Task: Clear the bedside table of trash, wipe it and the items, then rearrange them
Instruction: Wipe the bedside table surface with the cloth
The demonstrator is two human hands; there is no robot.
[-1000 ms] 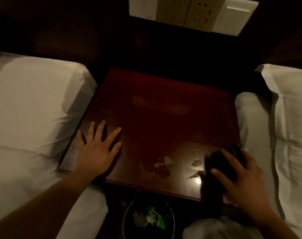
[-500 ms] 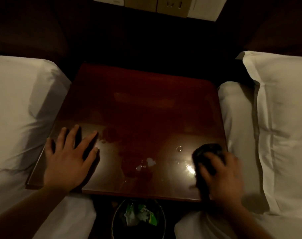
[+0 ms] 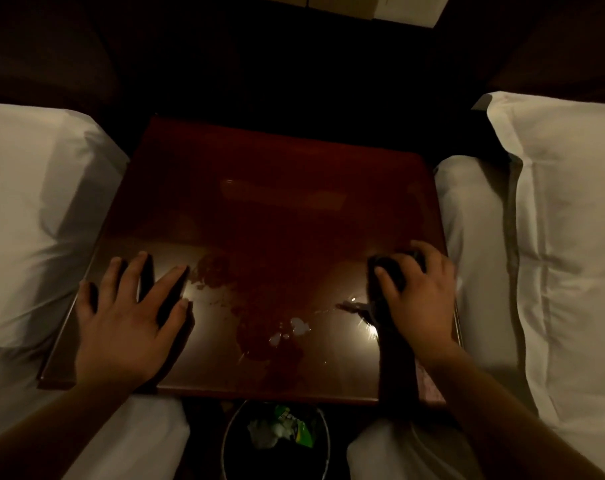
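Note:
The glossy dark red bedside table (image 3: 277, 188) fills the middle of the view, with wet streaks and small droplets (image 3: 294, 329) near its front edge. My left hand (image 3: 128, 320) rests flat with spread fingers on the front left corner. My right hand (image 3: 418, 292) presses a dark cloth (image 3: 386, 271) on the front right part of the top, fingers curled over it. A dark strip of the cloth trails toward the front edge under my wrist.
White bedding (image 3: 34, 209) flanks the table on the left, and white pillows (image 3: 564, 216) on the right. A dark bin (image 3: 232, 445) with crumpled trash and a green wrapper (image 3: 303, 434) stands below the table's front edge. Wall sockets (image 3: 373, 5) show at the top.
My right hand with the cloth has slid a little away from the front edge, leaving a wet smear. The left hand stays planted. The view has tilted down.

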